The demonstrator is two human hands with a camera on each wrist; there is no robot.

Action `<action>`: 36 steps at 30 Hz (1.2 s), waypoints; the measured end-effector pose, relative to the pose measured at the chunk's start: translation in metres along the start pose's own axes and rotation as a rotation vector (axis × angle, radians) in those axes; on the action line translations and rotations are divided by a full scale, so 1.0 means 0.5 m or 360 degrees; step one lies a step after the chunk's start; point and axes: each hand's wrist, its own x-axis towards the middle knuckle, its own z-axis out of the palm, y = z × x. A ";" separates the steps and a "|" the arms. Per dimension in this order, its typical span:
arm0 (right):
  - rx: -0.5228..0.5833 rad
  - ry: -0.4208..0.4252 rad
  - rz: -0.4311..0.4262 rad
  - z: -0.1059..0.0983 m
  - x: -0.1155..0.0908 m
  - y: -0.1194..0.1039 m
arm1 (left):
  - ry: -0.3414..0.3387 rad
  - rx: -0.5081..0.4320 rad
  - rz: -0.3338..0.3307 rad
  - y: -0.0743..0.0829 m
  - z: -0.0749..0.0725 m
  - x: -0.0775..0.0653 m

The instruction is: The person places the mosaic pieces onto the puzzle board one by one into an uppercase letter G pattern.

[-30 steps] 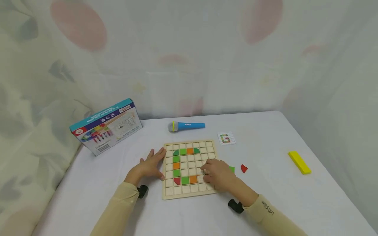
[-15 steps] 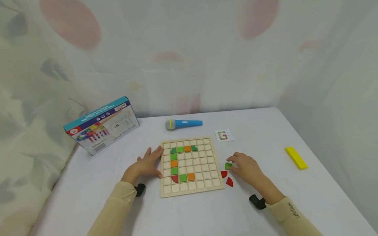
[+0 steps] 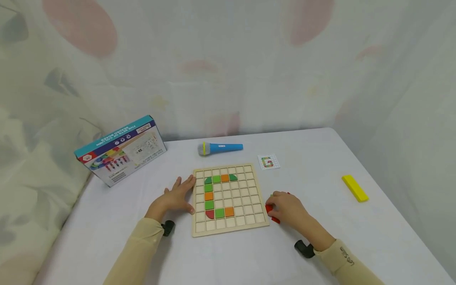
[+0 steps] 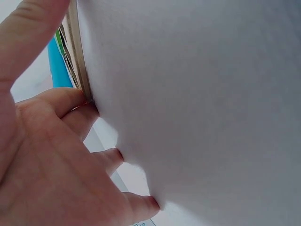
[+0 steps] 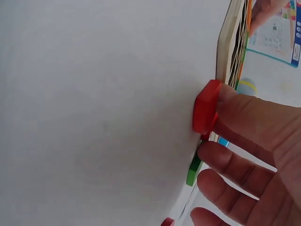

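A wooden grid board point(image 3: 246, 194) lies mid-table, with green, orange and red tiles point(image 3: 209, 196) set in a C-like outline. My left hand point(image 3: 173, 201), fingers spread, rests against the board's left edge; the left wrist view shows its fingertips point(image 4: 96, 110) touching the table. Off the board's right edge, my right hand point(image 3: 289, 209) has thumb and index finger round a red quarter-circle tile point(image 3: 268, 208). A second red tile point(image 3: 276, 220) lies just outside the thumb, larger in the right wrist view point(image 5: 206, 107). Under the other fingers a green tile point(image 5: 194, 169) shows partly.
A small pattern card point(image 3: 268, 162) with a coloured G lies behind the board's right corner. Farther back is a blue toy microphone point(image 3: 224, 148). A printed box point(image 3: 124, 154) stands at the back left, and a yellow block point(image 3: 355, 188) lies at the far right.
My right hand has left the board, moved right to the green tile, then closed in on the red tiles beside the board. The left hand stays at the board's edge.
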 end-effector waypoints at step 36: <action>-0.0125 -0.0095 -0.0359 0.013 0.088 -0.123 | 0.0012 -0.0013 -0.0005 0.013 -0.005 -0.010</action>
